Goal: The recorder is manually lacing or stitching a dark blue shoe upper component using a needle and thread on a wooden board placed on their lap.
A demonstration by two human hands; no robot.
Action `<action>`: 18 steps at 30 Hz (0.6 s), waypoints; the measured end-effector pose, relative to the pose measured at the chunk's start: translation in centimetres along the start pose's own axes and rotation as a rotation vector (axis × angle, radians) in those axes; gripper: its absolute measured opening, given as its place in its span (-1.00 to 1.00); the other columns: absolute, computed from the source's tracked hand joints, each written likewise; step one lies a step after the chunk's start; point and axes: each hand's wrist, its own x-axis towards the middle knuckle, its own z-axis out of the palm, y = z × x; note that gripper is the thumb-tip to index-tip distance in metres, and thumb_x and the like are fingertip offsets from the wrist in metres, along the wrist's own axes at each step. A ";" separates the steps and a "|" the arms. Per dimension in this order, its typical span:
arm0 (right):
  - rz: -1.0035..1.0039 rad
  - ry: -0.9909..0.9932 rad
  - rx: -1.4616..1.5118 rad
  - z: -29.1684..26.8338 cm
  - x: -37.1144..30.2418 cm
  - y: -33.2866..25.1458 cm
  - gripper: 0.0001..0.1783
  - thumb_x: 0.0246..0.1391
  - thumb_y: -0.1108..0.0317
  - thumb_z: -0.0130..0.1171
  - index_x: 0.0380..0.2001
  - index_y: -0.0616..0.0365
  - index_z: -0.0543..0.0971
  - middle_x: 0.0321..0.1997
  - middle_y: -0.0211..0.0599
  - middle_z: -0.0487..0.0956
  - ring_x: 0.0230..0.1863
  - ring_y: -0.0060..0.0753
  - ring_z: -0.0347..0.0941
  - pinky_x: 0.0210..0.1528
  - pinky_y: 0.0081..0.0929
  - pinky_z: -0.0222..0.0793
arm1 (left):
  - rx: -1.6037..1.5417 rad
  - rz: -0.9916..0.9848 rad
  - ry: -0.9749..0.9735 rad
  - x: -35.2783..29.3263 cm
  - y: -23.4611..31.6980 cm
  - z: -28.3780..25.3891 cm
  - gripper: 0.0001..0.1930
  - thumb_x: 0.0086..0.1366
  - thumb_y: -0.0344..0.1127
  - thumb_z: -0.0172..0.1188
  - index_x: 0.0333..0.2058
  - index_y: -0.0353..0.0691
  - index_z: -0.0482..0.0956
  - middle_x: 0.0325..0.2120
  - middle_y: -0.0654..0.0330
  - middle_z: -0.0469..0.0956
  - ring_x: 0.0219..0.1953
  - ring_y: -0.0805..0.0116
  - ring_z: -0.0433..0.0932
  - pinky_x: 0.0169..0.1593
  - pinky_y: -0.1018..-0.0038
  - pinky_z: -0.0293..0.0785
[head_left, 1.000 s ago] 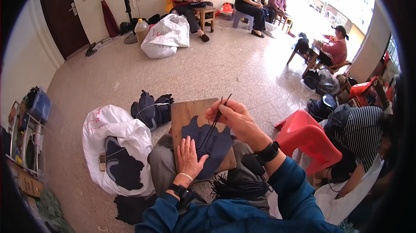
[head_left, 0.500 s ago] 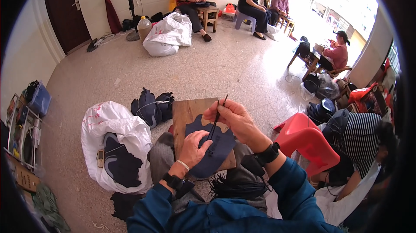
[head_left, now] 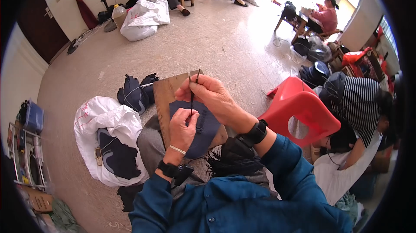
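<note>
A thin black cord (head_left: pixel 192 100) runs upright between my hands, its two ends poking out above. My left hand (head_left: pixel 182 128) is closed and pinches the cord's lower part between thumb and fingertips. Just above it, my right hand (head_left: pixel 211 95) is closed around the upper part. Beneath them a dark navy cut fabric piece (head_left: pixel 207 130) with a row of small black bars lies on a wooden board (head_left: pixel 163 98) over my lap. My hands hide part of the fabric. A bundle of loose black cords (head_left: pixel 216 163) rests on my lap, nearer my body.
To the left, a white sack (head_left: pixel 89 122) holds dark cut pieces and a phone (head_left: pixel 99 156). A tied dark bundle (head_left: pixel 133 95) sits beyond it. A red plastic stool (head_left: pixel 310 108) stands on the right, beside a person in a striped top (head_left: pixel 362 103). Other people sit farther off.
My left hand has lifted from the fabric and come closer beneath my right hand, now pinching the cord. The whole view has tilted downward.
</note>
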 end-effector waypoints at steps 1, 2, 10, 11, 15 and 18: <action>-0.024 0.046 -0.016 -0.3 -0.2 -0.1 -0.75 0.49 0.33 -0.08 -0.08 0.26 0.53 -0.09 -0.22 0.64 -0.02 -0.41 0.59 0.12 -0.42 0.52 | -0.061 -0.045 0.002 0.1 0.2 -0.1 -0.92 0.30 -0.47 0.34 -0.29 -0.35 0.65 -0.43 0.21 0.56 -0.44 0.47 0.50 -0.31 0.53 0.44; -0.046 0.090 -0.034 -0.5 -0.4 -0.1 -0.74 0.48 0.33 -0.07 -0.11 0.27 0.56 -0.14 -0.25 0.65 -0.08 -0.48 0.60 0.07 -0.47 0.54 | -0.120 -0.092 0.007 0.0 0.2 -0.5 -0.92 0.31 -0.46 0.34 -0.29 -0.35 0.66 -0.45 0.24 0.54 -0.44 0.51 0.48 -0.33 0.55 0.42; -0.092 0.416 0.130 -4.8 -2.8 1.7 -0.76 0.47 0.33 -0.06 -0.08 0.22 0.55 -0.16 -0.29 0.64 -0.14 -0.43 0.60 0.04 -0.44 0.54 | -0.400 -0.482 0.085 -2.1 -5.6 -3.2 -0.81 0.44 -0.30 0.25 -0.25 -0.33 0.71 -0.42 0.32 0.60 -0.45 0.63 0.49 -0.36 0.64 0.44; -0.076 0.474 0.141 -5.1 -3.4 2.2 -0.76 0.46 0.33 -0.04 -0.10 0.23 0.57 -0.25 -0.35 0.61 -0.25 -0.53 0.55 -0.12 -0.52 0.53 | -0.441 -0.541 0.076 -2.2 -5.8 -3.4 -0.79 0.45 -0.28 0.23 -0.24 -0.31 0.71 -0.39 0.33 0.61 -0.44 0.65 0.50 -0.34 0.66 0.47; 0.066 0.397 -0.062 -5.9 -6.8 3.7 -0.74 0.47 0.33 -0.05 -0.09 0.25 0.58 -0.38 -0.50 0.49 -0.44 -0.72 0.31 -0.38 -0.67 0.29 | -0.519 -0.626 0.085 -2.2 -7.3 -5.2 -0.81 0.47 -0.26 0.21 -0.18 -0.25 0.69 -0.36 0.34 0.64 -0.43 0.65 0.55 -0.33 0.64 0.54; 0.184 0.408 -0.174 -6.5 -9.0 5.8 -0.75 0.46 0.35 -0.05 -0.07 0.23 0.58 -0.43 -0.55 0.48 -0.46 -0.75 0.30 -0.40 -0.71 0.27 | -0.532 -0.615 0.106 -1.6 -8.1 -6.5 -0.83 0.48 -0.26 0.20 -0.15 -0.21 0.67 -0.35 0.33 0.66 -0.40 0.62 0.57 -0.29 0.62 0.56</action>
